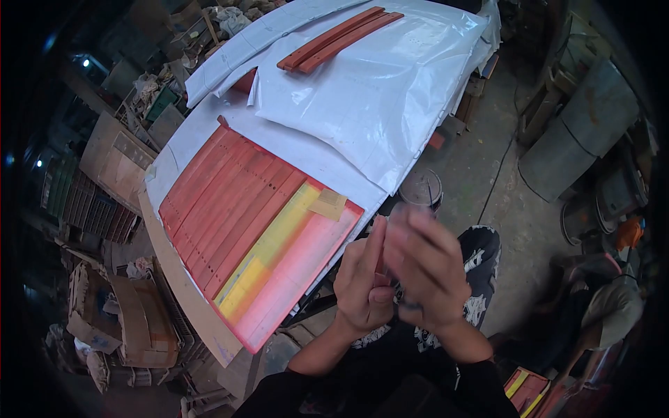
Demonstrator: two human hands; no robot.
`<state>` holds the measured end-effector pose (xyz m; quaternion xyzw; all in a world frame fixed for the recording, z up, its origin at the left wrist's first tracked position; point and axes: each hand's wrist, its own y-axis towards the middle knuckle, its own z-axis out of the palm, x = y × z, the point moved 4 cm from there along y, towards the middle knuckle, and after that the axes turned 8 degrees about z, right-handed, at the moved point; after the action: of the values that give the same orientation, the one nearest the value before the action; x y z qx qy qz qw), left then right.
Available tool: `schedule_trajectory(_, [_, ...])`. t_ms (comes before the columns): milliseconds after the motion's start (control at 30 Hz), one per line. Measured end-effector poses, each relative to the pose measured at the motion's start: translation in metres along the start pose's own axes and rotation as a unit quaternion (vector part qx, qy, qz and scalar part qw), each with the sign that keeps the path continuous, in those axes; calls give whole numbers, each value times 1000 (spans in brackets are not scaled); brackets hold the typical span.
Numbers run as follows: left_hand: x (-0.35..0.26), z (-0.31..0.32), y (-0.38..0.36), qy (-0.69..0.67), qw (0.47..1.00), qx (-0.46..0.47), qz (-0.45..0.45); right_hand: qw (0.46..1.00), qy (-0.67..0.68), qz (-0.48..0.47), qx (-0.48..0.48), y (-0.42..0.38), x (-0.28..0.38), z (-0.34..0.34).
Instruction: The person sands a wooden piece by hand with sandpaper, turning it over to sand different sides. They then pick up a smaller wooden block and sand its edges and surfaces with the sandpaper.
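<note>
My left hand (361, 289) is raised above my lap, with its thumb bent inward. A narrow reddish edge shows along its palm, but what it belongs to is mostly hidden. Close beside it, my right hand (431, 268) is smeared by motion, its palm turned toward the left one, and I cannot make out its fingers clearly. To the left of both hands, red slats (226, 188) with small holes lie side by side on a red board with a yellow and pink painted band (289, 261). A piece of brown tape or paper (327, 205) sits on the board's corner.
White plastic sheeting (348, 104) covers the table, with loose red slats (340, 38) on top. A bucket (421, 188) stands by the table edge. Cardboard boxes (143, 317) are at left. At right are a grey metal sheet (578, 132) and another person (613, 306).
</note>
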<state>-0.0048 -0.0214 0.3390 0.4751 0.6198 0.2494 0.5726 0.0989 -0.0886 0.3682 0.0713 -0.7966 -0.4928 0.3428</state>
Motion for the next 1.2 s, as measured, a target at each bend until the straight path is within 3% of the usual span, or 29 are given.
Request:
schedule_trajectory(67, [1, 1, 1, 13, 1000, 7, 11, 999, 1, -53, 14, -3, 5, 0])
schedule_trajectory(200, [5, 6, -7, -43, 999, -22, 6, 999, -18, 27, -10, 17, -15, 0])
schedule_trajectory(300, [1, 2, -1, -8, 999, 9, 30, 997, 8, -14, 70, 6, -2, -9])
schedule_trajectory(333, [1, 2, -4, -18, 1000, 14, 14, 998, 10, -43, 53, 3, -5, -6])
schedule_trajectory(400, [3, 2, -11, -42, 999, 26, -14, 1000, -3, -2, 9, 12, -12, -2])
schedule_trajectory(500, [4, 4, -8, -51, 998, 15, -27, 1000, -17, -12, -17, 14, -19, -1])
schedule_trajectory(567, [9, 6, -4, -23, 999, 10, 40, 999, -5, -31, 29, 11, -1, -8])
schedule_trajectory(900, [5, 9, -7, -62, 998, -13, 10, 996, -5, -17, 89, 24, -11, -14])
schedule_trajectory(967, [8, 13, -9, -66, 997, -27, 32, 998, -16, 5, 55, 30, -23, -11])
schedule_trajectory(1133, [2, 9, 0, -26, 997, -15, 65, 995, -19, -36, 86, 31, -10, -19])
schedule_trajectory(1200, [6, 14, -5, -73, 995, -35, 56, 996, -20, -27, 88, 36, -20, -19])
